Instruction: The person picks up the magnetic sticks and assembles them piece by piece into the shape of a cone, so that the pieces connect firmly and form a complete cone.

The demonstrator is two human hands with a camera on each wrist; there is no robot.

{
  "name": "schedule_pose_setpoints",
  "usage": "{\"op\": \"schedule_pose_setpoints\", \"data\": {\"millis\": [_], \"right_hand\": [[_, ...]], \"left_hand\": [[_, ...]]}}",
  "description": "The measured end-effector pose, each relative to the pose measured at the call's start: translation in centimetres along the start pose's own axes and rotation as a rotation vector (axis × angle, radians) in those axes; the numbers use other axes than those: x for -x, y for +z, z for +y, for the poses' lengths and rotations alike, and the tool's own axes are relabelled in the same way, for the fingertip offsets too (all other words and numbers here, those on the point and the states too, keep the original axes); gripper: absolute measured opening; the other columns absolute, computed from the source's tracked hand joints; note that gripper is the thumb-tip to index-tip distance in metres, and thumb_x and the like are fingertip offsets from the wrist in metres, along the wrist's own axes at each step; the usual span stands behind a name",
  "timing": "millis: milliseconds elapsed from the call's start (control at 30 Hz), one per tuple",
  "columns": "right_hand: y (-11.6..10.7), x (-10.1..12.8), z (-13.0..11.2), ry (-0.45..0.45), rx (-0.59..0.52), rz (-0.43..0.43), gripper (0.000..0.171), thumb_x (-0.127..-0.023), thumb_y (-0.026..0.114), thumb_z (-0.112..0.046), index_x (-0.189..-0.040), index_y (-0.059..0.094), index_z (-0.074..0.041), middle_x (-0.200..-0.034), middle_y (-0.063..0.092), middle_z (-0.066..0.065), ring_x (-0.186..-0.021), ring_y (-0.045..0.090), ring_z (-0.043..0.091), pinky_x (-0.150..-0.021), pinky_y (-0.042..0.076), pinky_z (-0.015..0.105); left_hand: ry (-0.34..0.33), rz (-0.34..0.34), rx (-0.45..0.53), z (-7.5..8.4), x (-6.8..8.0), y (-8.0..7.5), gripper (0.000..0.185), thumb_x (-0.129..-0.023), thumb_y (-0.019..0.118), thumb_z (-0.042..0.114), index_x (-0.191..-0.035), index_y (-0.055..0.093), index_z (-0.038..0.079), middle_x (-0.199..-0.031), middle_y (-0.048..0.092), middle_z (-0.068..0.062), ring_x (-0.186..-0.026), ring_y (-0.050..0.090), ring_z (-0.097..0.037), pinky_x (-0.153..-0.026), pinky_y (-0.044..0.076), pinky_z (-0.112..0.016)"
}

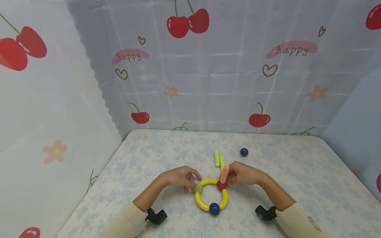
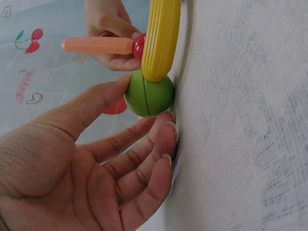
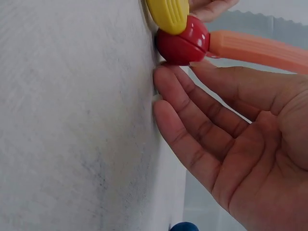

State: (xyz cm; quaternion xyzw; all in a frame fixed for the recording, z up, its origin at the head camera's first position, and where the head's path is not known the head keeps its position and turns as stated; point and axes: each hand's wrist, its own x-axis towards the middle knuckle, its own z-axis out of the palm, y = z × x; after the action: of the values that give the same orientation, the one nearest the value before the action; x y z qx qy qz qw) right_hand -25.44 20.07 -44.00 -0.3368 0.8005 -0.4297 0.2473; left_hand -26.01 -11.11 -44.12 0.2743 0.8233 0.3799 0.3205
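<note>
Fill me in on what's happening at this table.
A person is handling a toy ring on the table: three curved yellow pieces joined by a green, a red and a blue ball. The left hand holds the green ball; the right hand grips the red ball, from which an orange stick points up. Two light-green sticks and a loose blue ball lie beyond the ring.

Beige sleeves (image 1: pixel 128 219), the right lettered, end at black wrist cameras (image 1: pixel 158 217).

This is a curtained workspace: cherry-print sheeting (image 1: pixel 202 69) hangs around a mottled table (image 1: pixel 160 148).
</note>
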Motion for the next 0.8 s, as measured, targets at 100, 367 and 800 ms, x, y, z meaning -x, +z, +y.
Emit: {"op": "schedule_pose_setpoints", "data": {"millis": [100, 367, 800], "right_hand": [[-0.1, 0.2, 0.0, 0.016, -0.013, -0.028, 0.027, -0.090, 0.064, 0.009, -0.106, 0.077, -0.008, -0.095, 0.074, 0.004, -0.083, 0.064, 0.019, -0.078, 0.054, 0.027], [-0.2, 0.4, -0.1, 0.058, -0.031, -0.077, 0.030, -0.086, 0.065, 0.012, -0.103, 0.077, -0.010, -0.093, 0.074, 0.003, -0.082, 0.063, 0.017, -0.075, 0.053, 0.029], [0.0, 0.6, -0.6, 0.035, -0.161, -0.256, 0.023, -0.089, 0.072, 0.004, -0.110, 0.074, -0.004, -0.101, 0.074, 0.007, -0.087, 0.061, 0.015, -0.080, 0.053, 0.027]], "left_hand": [[0.012, 0.028, 0.011, -0.3, -0.2, 0.0, 0.026, -0.094, 0.075, 0.025, -0.117, 0.071, 0.013, -0.081, 0.074, -0.010, -0.063, 0.069, -0.025, -0.057, 0.055, -0.032], [0.019, 0.108, 0.055, -1.0, -0.8, 0.6, 0.019, -0.097, 0.072, 0.028, -0.107, 0.073, 0.012, -0.073, 0.072, -0.010, -0.052, 0.065, -0.019, -0.050, 0.053, -0.029], [-0.001, 0.212, 0.027, -0.9, -1.3, 1.5, 0.020, -0.095, 0.073, 0.034, -0.103, 0.073, 0.016, -0.065, 0.067, -0.005, -0.045, 0.057, -0.016, -0.043, 0.048, -0.026]]}}
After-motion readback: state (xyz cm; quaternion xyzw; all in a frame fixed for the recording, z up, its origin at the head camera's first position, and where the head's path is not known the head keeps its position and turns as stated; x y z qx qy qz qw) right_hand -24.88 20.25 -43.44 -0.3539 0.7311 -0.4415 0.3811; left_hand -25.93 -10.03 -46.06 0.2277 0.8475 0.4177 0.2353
